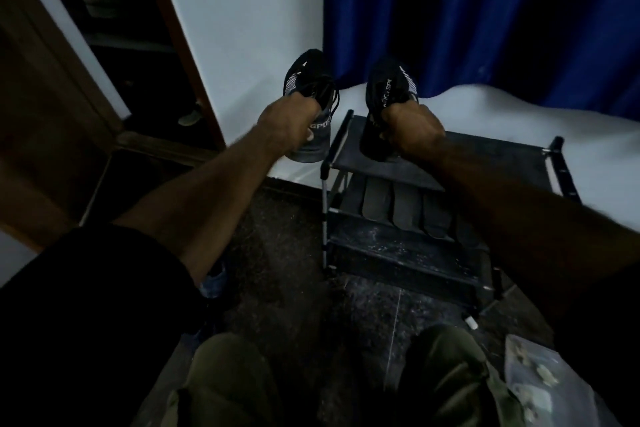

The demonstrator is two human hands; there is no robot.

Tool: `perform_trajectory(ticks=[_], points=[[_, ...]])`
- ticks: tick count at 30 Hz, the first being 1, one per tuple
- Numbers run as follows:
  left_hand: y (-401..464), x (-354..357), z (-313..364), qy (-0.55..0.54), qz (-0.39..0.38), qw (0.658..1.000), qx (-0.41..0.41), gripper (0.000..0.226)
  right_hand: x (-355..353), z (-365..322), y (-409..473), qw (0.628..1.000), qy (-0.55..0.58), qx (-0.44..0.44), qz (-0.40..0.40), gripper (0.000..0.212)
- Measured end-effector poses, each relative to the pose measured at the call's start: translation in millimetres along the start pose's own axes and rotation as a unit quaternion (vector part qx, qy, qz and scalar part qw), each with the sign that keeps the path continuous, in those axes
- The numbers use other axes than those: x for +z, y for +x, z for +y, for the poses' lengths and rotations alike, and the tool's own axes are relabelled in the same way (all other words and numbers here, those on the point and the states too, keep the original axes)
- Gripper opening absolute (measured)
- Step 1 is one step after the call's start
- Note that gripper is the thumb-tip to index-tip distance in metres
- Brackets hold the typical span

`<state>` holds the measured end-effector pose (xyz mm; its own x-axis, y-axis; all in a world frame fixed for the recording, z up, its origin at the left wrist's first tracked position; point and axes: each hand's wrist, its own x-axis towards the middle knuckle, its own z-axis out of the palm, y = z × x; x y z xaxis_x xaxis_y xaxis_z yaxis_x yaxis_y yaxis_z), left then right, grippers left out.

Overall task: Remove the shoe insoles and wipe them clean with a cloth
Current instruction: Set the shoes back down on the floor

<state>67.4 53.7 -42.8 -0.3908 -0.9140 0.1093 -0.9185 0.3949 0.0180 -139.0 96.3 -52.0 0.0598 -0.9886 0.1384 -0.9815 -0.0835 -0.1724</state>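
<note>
From head height we look forward and down through one wide-angle lens, close over our own knees; the shoe rack stands near at 12 o'clock, a doorway at 10 o'clock, a blue curtain at 1 o'clock.

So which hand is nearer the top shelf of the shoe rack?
Right. The right hand holds a shoe directly over the top shelf at its left end; the left hand holds the other shoe clear of the rack, off its left side.

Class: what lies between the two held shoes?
Nothing: the head view shows only white wall behind the gap between the left shoe and right shoe; the rack sits lower.
</note>
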Motion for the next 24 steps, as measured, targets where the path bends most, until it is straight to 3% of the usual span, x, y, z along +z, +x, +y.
perform_trajectory(ticks=[8, 24], points=[[47.0, 39.5, 43.3, -0.017, -0.021, 0.998, 0.051, 0.037, 6.3, 51.2, 1.4, 0.998, -0.007, 0.054, -0.023, 0.031], [126.0, 122.4, 45.7, -0.025, -0.084, 0.991, 0.097, 0.029, 90.4, 82.1, 54.1, 0.993, -0.009, 0.075, -0.089, 0.024]])
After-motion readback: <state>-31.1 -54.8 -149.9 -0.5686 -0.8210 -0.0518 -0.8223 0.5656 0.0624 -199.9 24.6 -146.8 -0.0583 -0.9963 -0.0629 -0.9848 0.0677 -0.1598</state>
